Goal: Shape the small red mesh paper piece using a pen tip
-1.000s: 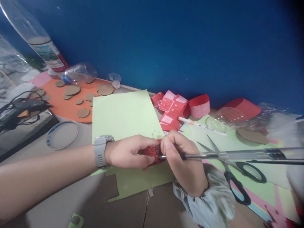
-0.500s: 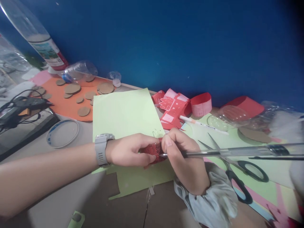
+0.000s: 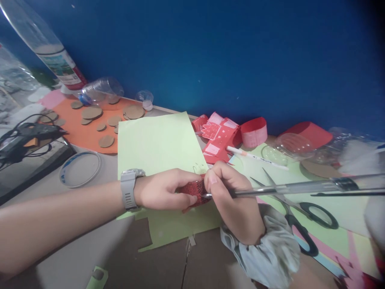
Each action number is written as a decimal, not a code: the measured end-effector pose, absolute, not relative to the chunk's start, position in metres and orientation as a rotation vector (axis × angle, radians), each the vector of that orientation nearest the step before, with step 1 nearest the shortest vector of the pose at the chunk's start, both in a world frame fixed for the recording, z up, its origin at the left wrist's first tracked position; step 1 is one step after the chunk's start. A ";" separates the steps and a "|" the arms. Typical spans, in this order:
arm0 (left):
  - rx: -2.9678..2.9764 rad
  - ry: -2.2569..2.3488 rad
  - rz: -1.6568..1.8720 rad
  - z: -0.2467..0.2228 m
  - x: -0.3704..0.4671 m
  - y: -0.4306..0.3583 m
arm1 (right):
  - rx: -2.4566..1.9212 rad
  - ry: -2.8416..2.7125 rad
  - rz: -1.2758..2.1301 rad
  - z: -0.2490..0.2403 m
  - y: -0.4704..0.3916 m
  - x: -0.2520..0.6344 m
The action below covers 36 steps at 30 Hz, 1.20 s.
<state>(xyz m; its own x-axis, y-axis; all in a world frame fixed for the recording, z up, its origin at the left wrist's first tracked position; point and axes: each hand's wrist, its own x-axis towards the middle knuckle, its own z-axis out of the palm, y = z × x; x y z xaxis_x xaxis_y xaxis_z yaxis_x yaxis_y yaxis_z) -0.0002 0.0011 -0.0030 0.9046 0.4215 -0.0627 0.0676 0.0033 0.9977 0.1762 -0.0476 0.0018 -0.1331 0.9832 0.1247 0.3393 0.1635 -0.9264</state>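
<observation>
My left hand [image 3: 167, 189], with a grey watch on its wrist, is closed on a small red piece [image 3: 194, 192] covered in a fine dark grid pattern. My right hand [image 3: 230, 194] pinches a clear-barrelled ballpoint pen [image 3: 288, 188]; its metal tip meets the right part of the red piece. Both hands are over a light green sheet [image 3: 156, 144], which has a small pen drawing near its right edge. Fingers hide part of the red piece.
Open scissors [image 3: 288, 204] lie right of my right hand. Behind are red paper cut-outs [image 3: 219, 134], a red paper ring [image 3: 254, 132] and a white marker [image 3: 255, 156]. At left are cardboard discs [image 3: 92, 112] on orange paper, a tape ring [image 3: 80, 169] and a tall bottle [image 3: 58, 66].
The pen's rear end has tipped slightly upward while its tip stays at the red piece. Both hands hold almost the same place.
</observation>
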 end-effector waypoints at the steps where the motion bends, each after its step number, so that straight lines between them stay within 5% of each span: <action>1: 1.552 0.395 0.289 -0.003 0.000 0.001 | -1.293 -1.615 0.991 0.002 -0.047 0.176; 36: 1.542 0.424 0.266 -0.002 0.000 0.001 | -1.317 -1.600 0.977 0.003 -0.047 0.176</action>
<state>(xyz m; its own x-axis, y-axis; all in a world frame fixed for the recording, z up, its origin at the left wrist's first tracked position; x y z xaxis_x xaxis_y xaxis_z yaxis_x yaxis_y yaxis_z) 0.0005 0.0013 -0.0020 0.8996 0.4257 -0.0973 0.0974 0.0218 0.9950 0.1764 -0.0468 0.0030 -0.1110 0.9867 0.1184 0.3455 0.1500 -0.9264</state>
